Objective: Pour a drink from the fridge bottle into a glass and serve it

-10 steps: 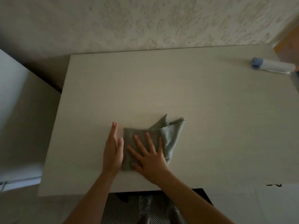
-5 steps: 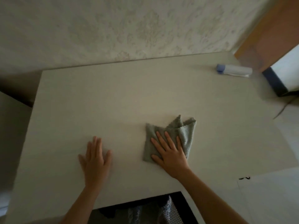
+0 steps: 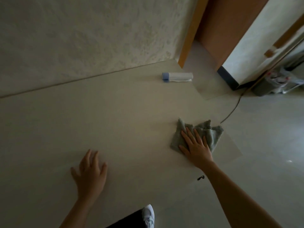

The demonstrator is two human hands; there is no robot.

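Right hand spread flat, palm down on a crumpled grey cloth at right of centre, near the table's right edge. Left hand at lower left, fingers spread, resting empty on bare tabletop. White roll with a blue end lying at upper centre. No bottle or glass visible.
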